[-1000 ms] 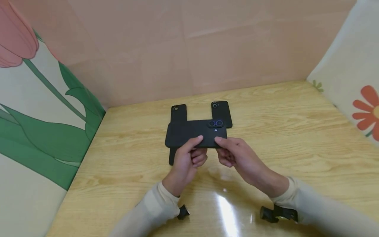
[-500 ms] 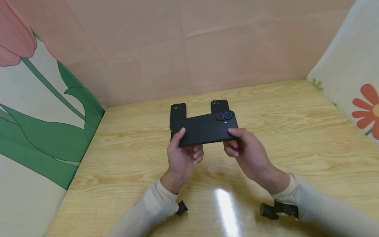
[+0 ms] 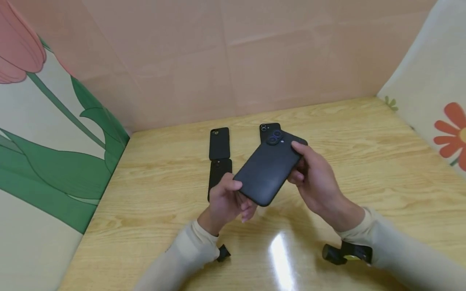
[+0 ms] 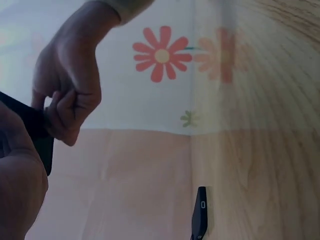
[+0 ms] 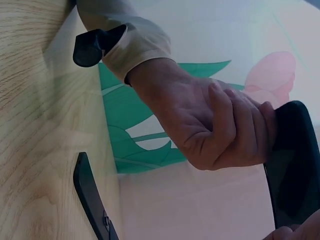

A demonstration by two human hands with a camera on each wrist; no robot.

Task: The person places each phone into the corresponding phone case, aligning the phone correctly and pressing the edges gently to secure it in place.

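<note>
Above the table, both hands hold a black phone (image 3: 269, 169) tilted diagonally, its back and two blue-ringed camera lenses facing up. My left hand (image 3: 225, 198) pinches the lower left corner, thumb on the back. At the upper right, my right hand (image 3: 320, 182) grips the camera end with its thumb on top and fingers curled beneath. The right wrist view shows the left hand's (image 5: 220, 120) curled fingers against the phone (image 5: 295, 165). In the left wrist view, the right hand (image 4: 70, 75) pinches the phone's dark edge.
Two black phones lie end to end on the wooden table (image 3: 145, 182): a far one (image 3: 219, 143) and a nearer one (image 3: 219, 171), partly behind the left hand. Another phone (image 3: 267, 130) lies behind the held one. A pink sheet (image 3: 233, 60) stands at the table's back edge.
The held phone has turned from lying crosswise to a diagonal, its camera end up. The left hand slid to its left end and dropped lower; the right hand moved right and up.
</note>
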